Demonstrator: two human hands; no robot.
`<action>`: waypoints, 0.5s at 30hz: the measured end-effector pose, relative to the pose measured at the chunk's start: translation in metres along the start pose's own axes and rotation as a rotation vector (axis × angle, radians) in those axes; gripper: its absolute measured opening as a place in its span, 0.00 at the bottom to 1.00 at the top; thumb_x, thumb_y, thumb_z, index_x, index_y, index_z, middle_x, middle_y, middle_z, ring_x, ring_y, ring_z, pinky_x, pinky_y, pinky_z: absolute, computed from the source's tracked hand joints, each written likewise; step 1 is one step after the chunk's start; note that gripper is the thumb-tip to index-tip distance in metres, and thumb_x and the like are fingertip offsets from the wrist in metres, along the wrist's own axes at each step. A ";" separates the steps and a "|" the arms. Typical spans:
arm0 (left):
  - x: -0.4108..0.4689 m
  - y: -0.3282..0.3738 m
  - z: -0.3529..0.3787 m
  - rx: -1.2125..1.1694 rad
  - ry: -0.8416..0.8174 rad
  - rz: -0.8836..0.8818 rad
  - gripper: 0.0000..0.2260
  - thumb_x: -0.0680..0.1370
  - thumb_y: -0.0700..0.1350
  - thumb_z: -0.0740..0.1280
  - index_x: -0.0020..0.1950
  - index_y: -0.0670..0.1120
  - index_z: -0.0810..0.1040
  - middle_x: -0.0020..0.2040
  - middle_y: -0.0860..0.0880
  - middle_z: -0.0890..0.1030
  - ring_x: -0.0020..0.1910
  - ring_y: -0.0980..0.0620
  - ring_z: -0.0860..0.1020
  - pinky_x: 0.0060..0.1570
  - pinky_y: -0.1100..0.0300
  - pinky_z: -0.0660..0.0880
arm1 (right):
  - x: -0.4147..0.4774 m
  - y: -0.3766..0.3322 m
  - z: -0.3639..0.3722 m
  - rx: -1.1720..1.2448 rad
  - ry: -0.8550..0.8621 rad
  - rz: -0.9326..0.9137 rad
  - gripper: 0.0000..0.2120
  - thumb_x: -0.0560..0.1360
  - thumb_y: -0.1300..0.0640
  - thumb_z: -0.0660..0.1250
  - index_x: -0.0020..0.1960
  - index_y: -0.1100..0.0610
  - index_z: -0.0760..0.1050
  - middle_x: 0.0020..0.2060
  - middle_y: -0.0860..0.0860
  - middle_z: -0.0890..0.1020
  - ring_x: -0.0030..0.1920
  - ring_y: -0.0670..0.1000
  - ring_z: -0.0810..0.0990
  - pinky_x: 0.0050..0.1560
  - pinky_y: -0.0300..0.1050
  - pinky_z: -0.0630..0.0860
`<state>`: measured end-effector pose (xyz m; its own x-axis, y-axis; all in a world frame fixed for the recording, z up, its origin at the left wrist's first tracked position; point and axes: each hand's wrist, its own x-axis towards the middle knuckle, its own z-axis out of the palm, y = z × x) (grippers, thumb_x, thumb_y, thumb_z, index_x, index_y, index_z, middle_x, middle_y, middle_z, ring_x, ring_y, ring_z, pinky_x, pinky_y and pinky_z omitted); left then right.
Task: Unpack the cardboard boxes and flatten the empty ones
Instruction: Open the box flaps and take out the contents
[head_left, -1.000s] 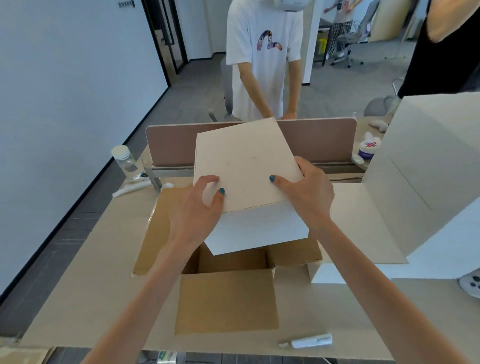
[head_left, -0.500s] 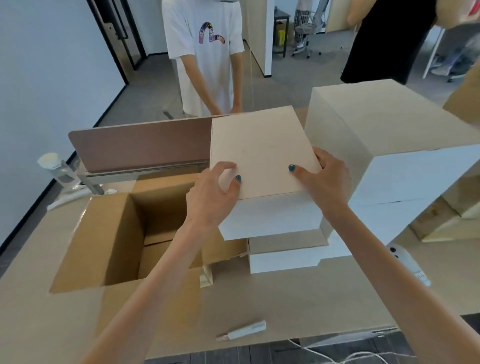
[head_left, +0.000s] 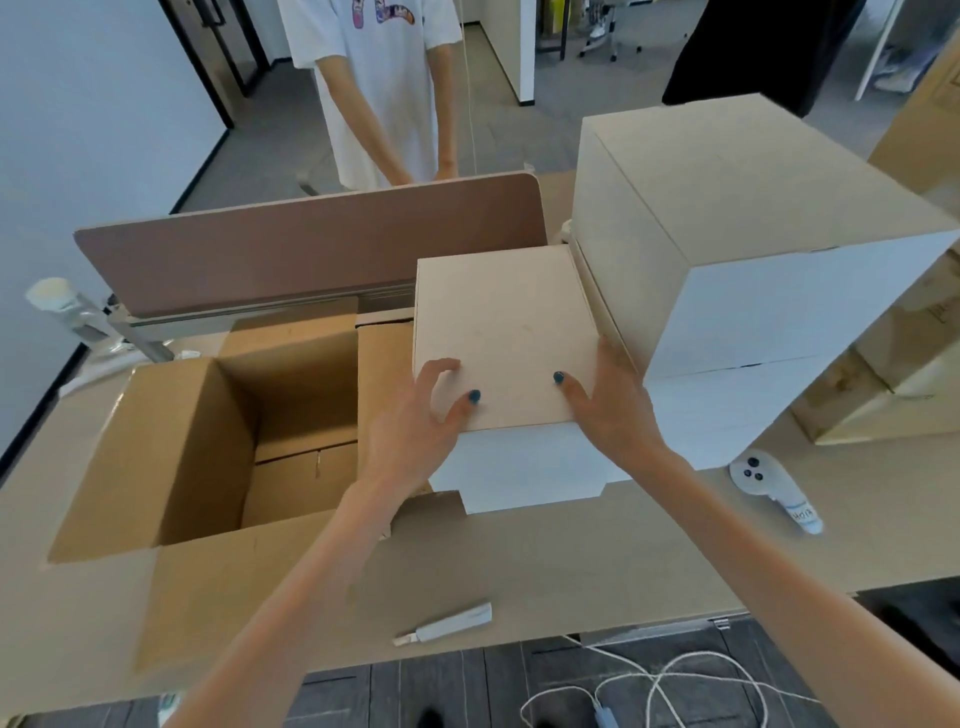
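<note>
Head: white box (head_left: 501, 338) upright, level

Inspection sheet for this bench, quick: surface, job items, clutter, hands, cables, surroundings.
Surface: tan table, carrying boxes.
Job's things: open brown carton, no contents visible inside; small box beside it; stacked white boxes to the right.
Clutter: utility knife near the front edge; controller; bottle far left.
Grippers: left hand and right hand grip the small box's near corners, thumbs on top.
Cables: white cable looped on the floor.
Surroundings: desk divider; person in white T-shirt behind it.
</note>
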<state>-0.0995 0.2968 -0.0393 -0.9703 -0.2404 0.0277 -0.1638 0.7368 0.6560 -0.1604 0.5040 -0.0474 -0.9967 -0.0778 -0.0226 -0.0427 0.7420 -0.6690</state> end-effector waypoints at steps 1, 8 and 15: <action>-0.001 -0.002 -0.002 -0.007 -0.035 -0.005 0.20 0.78 0.60 0.66 0.68 0.61 0.66 0.62 0.55 0.71 0.47 0.53 0.76 0.43 0.58 0.77 | 0.000 0.001 0.000 -0.055 -0.021 -0.036 0.29 0.81 0.46 0.58 0.76 0.59 0.55 0.74 0.55 0.61 0.73 0.56 0.59 0.67 0.53 0.65; -0.007 -0.024 -0.002 0.032 -0.120 0.130 0.41 0.67 0.54 0.80 0.75 0.57 0.62 0.76 0.52 0.55 0.71 0.47 0.62 0.69 0.47 0.71 | -0.009 0.002 -0.002 -0.304 -0.173 -0.452 0.42 0.74 0.31 0.56 0.78 0.54 0.52 0.78 0.49 0.49 0.78 0.47 0.44 0.77 0.48 0.44; 0.000 -0.019 0.009 0.002 -0.033 0.143 0.39 0.67 0.49 0.81 0.74 0.55 0.67 0.77 0.50 0.57 0.72 0.47 0.60 0.71 0.50 0.65 | 0.008 0.019 -0.018 -0.400 -0.230 -0.581 0.40 0.73 0.42 0.69 0.78 0.48 0.52 0.78 0.48 0.50 0.78 0.48 0.46 0.77 0.47 0.47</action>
<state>-0.0981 0.2886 -0.0582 -0.9891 -0.1120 0.0960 -0.0237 0.7631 0.6459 -0.1708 0.5295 -0.0473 -0.7684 -0.6363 0.0684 -0.6241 0.7214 -0.3002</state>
